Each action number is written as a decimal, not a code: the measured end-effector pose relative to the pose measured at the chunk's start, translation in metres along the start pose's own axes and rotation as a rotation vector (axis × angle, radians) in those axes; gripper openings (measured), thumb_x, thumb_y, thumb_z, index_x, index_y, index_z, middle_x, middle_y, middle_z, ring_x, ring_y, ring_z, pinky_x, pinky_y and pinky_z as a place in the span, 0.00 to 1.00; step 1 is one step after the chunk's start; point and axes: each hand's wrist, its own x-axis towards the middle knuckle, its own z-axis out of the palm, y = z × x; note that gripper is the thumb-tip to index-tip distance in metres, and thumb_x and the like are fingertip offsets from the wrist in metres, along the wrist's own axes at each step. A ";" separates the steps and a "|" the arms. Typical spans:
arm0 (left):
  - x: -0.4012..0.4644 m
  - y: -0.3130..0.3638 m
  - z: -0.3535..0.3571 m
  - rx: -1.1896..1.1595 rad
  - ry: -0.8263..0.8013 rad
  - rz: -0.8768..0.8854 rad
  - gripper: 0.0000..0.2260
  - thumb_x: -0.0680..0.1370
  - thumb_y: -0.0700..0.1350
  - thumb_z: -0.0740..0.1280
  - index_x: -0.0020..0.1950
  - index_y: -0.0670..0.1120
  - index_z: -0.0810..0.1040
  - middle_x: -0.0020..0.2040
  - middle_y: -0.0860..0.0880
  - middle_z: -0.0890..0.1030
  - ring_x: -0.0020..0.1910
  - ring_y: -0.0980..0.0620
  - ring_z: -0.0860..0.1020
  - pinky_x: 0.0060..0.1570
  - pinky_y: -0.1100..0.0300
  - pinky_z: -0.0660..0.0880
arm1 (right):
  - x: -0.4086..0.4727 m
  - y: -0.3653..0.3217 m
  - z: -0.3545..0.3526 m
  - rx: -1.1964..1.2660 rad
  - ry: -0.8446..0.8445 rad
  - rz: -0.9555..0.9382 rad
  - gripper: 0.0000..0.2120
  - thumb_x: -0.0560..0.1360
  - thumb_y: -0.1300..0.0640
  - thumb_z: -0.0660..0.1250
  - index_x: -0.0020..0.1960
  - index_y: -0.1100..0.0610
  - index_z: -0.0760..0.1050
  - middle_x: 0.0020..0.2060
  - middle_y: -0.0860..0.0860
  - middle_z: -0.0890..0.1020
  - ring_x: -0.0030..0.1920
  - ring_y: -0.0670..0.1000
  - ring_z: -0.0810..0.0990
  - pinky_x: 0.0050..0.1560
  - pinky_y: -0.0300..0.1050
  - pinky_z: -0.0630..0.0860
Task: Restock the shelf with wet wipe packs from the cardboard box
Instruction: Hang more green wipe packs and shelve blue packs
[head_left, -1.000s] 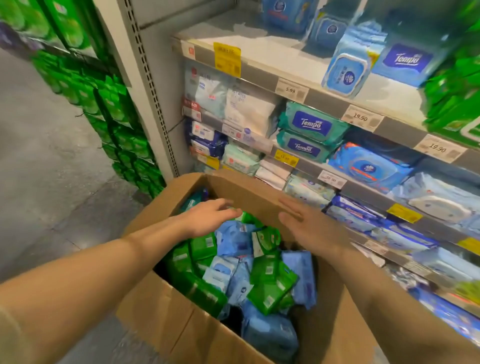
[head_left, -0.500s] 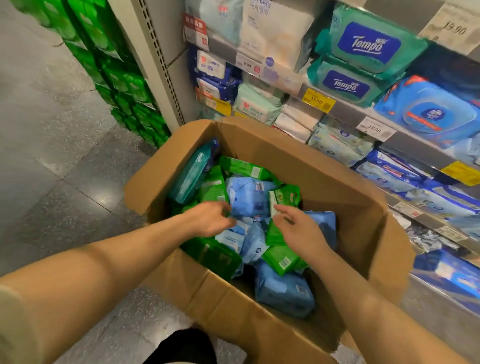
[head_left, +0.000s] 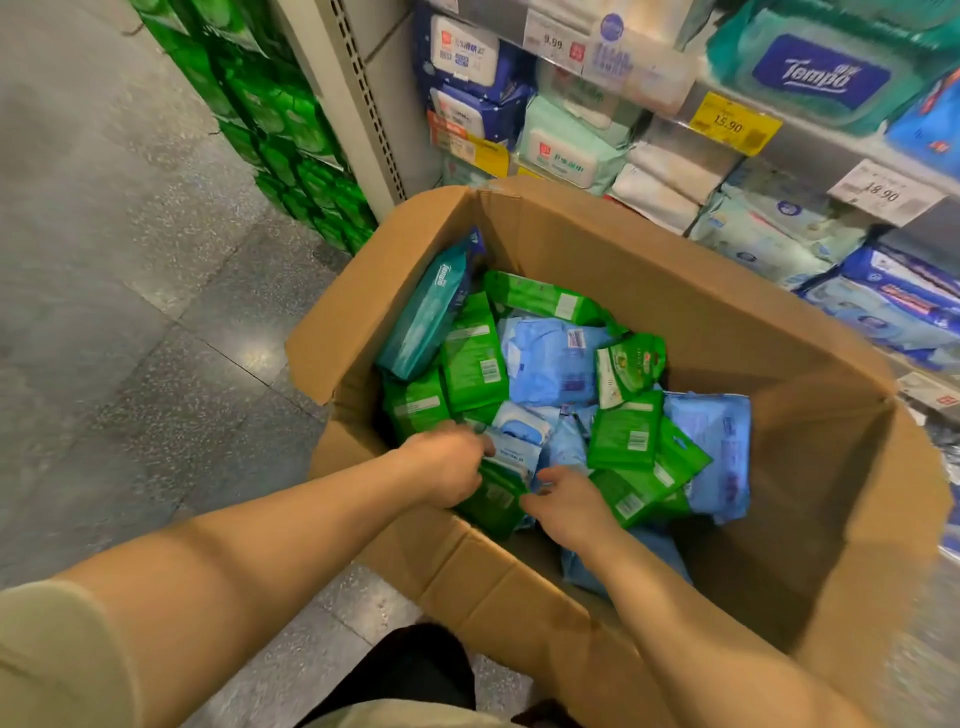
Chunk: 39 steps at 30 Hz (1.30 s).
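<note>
An open cardboard box (head_left: 675, 291) stands on the floor in front of the shelf (head_left: 826, 156). Several green and blue wet wipe packs lie jumbled inside it. A green pack (head_left: 493, 501) stands against the box's near wall, with a pale blue pack (head_left: 517, 447) just behind it. My left hand (head_left: 449, 467) grips the green pack's left side with curled fingers. My right hand (head_left: 569, 506) holds its right edge between thumb and fingers. A teal Tempo pack (head_left: 431, 317) leans in the box's far left corner.
The shelf's tiers at the top right hold blue, white and teal wipe packs behind price tags (head_left: 735, 124). A perforated shelf upright (head_left: 358, 93) and a wall of stacked green packs (head_left: 291, 119) stand to the left. Grey tiled floor (head_left: 130, 312) spreads beyond them.
My view has dropped from the shelves to the box. Both hands went from above the box rim down into it and closed in on the green pack at the near wall.
</note>
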 end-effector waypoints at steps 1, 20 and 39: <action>0.001 0.000 0.001 0.003 0.007 0.006 0.22 0.80 0.48 0.65 0.75 0.52 0.72 0.71 0.42 0.76 0.68 0.41 0.75 0.66 0.52 0.74 | 0.001 0.000 0.003 -0.017 -0.004 -0.003 0.14 0.75 0.57 0.72 0.59 0.61 0.81 0.51 0.57 0.85 0.53 0.56 0.82 0.54 0.49 0.77; -0.009 0.002 0.005 -0.064 0.077 0.020 0.25 0.80 0.51 0.66 0.77 0.53 0.69 0.73 0.46 0.75 0.70 0.43 0.73 0.67 0.47 0.74 | -0.020 -0.004 -0.007 0.011 0.115 -0.137 0.05 0.78 0.53 0.71 0.43 0.50 0.80 0.39 0.43 0.81 0.41 0.41 0.78 0.36 0.29 0.68; -0.065 0.081 -0.012 -0.764 0.447 -0.019 0.13 0.80 0.51 0.64 0.63 0.63 0.78 0.41 0.52 0.84 0.38 0.58 0.81 0.45 0.58 0.76 | -0.105 -0.002 -0.077 -0.140 0.551 -0.610 0.02 0.78 0.57 0.71 0.47 0.52 0.78 0.41 0.45 0.78 0.43 0.47 0.76 0.43 0.44 0.72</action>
